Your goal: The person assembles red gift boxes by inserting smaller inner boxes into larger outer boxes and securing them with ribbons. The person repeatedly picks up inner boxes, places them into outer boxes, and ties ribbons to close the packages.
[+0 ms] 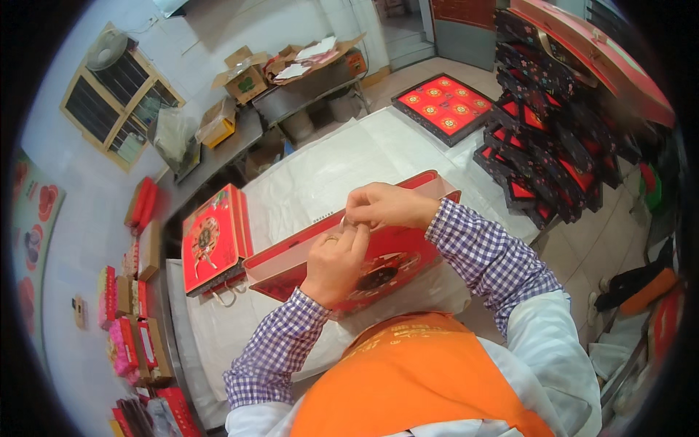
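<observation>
A red gift bag (399, 264) with a round dark and gold design stands upright on the table in front of me, its long, pale pink mouth facing up. Over that mouth my left hand (336, 264) and my right hand (387, 207) meet, fingers bent and pinched together. A small whitish bit shows between the fingertips; its kind is too small to make out. On the left hand there is a ring. To the left lie red gift bags (210, 237) of a similar design, with a pale cord handle (230, 297) at their near edge.
White sheeting covers the table (320, 164). A black-edged tray with red and gold squares (445, 105) lies at its far end. Dark patterned boxes (546, 138) are piled at the right. Cardboard boxes (246, 76) sit on a back bench; red packages (145, 342) line the left.
</observation>
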{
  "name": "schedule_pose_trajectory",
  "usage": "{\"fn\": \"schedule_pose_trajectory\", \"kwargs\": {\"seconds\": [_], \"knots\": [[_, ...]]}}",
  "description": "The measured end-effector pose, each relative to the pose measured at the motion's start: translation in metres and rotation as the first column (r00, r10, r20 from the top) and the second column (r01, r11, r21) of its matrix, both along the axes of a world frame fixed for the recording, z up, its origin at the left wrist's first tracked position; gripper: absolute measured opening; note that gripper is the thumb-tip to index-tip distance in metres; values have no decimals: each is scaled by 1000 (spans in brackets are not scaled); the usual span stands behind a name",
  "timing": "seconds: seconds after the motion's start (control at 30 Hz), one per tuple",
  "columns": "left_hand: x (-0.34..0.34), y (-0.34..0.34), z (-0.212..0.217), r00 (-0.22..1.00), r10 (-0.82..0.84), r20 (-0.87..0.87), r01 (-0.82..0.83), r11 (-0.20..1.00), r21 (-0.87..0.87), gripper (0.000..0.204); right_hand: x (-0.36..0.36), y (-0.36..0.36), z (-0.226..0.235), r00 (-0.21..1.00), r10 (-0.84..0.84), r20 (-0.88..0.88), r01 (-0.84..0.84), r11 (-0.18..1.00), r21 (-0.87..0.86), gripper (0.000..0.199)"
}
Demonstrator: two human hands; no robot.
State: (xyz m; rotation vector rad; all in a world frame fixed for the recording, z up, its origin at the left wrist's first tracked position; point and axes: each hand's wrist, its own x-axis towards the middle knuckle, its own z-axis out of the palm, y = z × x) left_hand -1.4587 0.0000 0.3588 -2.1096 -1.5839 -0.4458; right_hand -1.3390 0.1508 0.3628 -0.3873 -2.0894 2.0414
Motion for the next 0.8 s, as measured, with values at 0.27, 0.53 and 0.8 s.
{"fn": "schedule_pose_trajectory", "kwargs": {"seconds": [0.27,0.53,0.8], "knots": [[-1,3,1,999,-42,15,42,999,20,22,10,10,4,901,-305,-310,90,828,-553,16],[-2,-4,-1,984,-85,157,95,994,-53,26,42,38,51,731,-537,-421,253,786,-564,15],[-8,2,-4,973,-92,213,115,989,-94,16,78,43,77,712,-599,-367,522,801,-294,30]]}}
